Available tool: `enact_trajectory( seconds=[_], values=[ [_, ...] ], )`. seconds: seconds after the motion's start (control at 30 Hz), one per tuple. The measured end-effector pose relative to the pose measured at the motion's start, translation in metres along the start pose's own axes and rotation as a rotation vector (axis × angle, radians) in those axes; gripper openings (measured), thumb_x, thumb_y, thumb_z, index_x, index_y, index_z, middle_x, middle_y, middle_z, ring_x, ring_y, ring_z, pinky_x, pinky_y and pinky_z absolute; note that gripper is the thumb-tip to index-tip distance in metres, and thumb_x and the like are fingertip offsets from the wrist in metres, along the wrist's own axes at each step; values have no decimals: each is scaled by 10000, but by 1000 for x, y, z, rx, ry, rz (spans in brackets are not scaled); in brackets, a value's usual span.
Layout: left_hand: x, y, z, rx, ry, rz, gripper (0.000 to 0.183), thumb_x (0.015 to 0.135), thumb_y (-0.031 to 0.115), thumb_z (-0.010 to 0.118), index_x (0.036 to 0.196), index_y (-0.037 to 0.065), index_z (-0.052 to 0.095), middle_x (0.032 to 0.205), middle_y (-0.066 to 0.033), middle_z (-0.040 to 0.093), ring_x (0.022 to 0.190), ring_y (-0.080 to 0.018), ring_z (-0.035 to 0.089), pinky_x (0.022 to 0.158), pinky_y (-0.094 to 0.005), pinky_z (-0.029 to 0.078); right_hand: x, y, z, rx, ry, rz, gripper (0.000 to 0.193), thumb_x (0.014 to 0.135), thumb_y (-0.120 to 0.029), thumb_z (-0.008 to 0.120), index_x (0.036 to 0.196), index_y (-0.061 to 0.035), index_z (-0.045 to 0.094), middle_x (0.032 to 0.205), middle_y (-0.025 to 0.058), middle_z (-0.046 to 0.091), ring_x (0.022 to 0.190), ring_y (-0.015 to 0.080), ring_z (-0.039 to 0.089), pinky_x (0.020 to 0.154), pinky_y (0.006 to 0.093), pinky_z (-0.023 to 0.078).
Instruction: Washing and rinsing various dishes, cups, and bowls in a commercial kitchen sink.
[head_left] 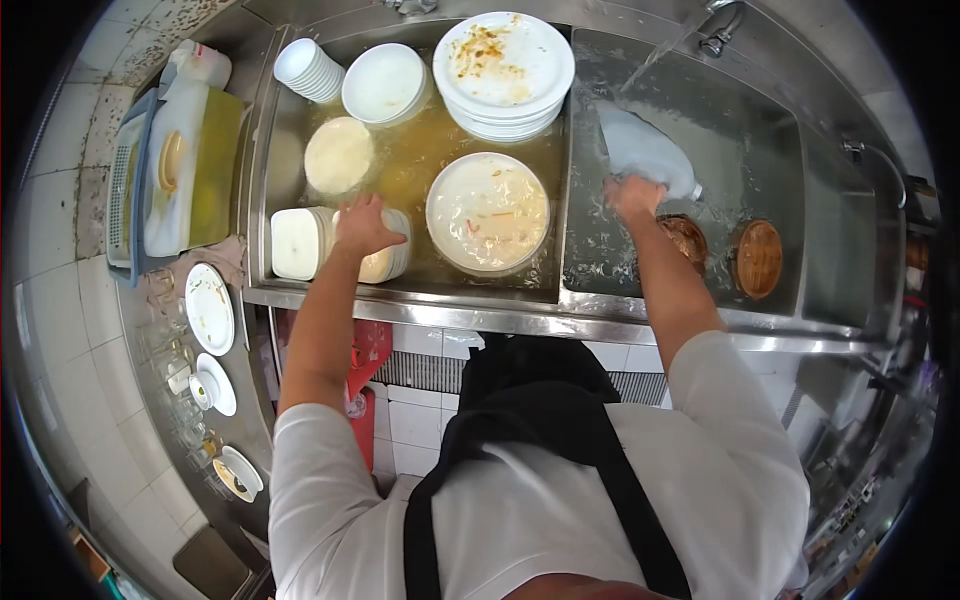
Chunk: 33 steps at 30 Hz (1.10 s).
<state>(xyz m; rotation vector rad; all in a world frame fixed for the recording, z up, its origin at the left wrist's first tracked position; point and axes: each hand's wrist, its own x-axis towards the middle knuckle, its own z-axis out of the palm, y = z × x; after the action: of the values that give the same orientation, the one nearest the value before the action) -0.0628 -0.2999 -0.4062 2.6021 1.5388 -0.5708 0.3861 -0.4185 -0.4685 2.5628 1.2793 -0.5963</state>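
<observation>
My left hand (368, 226) is spread over stacked white bowls (398, 245) at the near left of the murky, yellowish basin. Its fingers rest at the stack's rim and are not wrapped round anything. Beside it stand square white dishes (297, 244). In the right basin, my right hand (636, 196) grips the near side of a pale plastic jug (645, 150), which lies tilted in the water. Part of those fingers is hidden against the jug. Two brown round items, a woven-looking one (686, 240) and a wooden one (758, 258), sit close to my right forearm.
Soiled plates (503, 62) are piled at the back, near a bowl (384, 82) and nested cups (309, 70). A large round dish (488, 213) holds cloudy water. Water runs from a tap (722, 35). Dirty plates (209, 308) and glasses line the left counter, beside a yellowish tub (212, 170).
</observation>
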Motion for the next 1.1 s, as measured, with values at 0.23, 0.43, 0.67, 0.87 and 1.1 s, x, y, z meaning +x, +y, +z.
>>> enact_trajectory(
  seconds=[0.23, 0.43, 0.67, 0.87, 1.1],
  values=[
    [7, -17, -17, -197, -258, -73, 801, 613, 569, 716, 1173, 7, 611, 1047, -212, 664, 994, -349, 628, 876, -397, 498, 16, 72, 22, 1815, 78, 158, 196, 753, -240, 660, 871, -86, 640, 956, -5, 550, 905, 147, 499, 821, 312, 402],
    [-44, -27, -16, -235, -9, -70, 852, 652, 552, 733, 1261, -10, 538, 1218, -216, 586, 1126, -352, 557, 983, -400, 426, -86, 67, -55, 1698, 122, -75, 139, 740, -177, 665, 788, -48, 650, 785, -8, 567, 770, 104, 488, 730, 251, 390],
    [-60, 4, -27, -122, 35, -164, 826, 664, 469, 734, 1303, 14, 477, 1293, -150, 525, 1217, -301, 475, 1030, -441, 348, -143, -10, -136, 1211, -48, -409, 297, 725, -221, 710, 855, 46, 688, 661, -11, 584, 592, 86, 490, 552, 269, 388],
    [-63, -1, -17, -147, 108, -147, 712, 634, 394, 728, 1241, 83, 523, 1213, -122, 559, 1165, -287, 497, 1006, -477, 343, -167, -76, -152, 760, -214, -520, 322, 710, -272, 760, 802, 30, 693, 652, 53, 613, 601, 90, 528, 544, 274, 415],
    [-61, 3, -11, -268, 58, -120, 698, 656, 402, 723, 1259, 118, 518, 1255, -133, 515, 1243, -317, 428, 1125, -535, 206, -200, -140, -157, 408, 330, -960, 361, 642, -337, 791, 714, -2, 676, 627, 116, 562, 736, 302, 524, 786, 402, 399]
  ],
)
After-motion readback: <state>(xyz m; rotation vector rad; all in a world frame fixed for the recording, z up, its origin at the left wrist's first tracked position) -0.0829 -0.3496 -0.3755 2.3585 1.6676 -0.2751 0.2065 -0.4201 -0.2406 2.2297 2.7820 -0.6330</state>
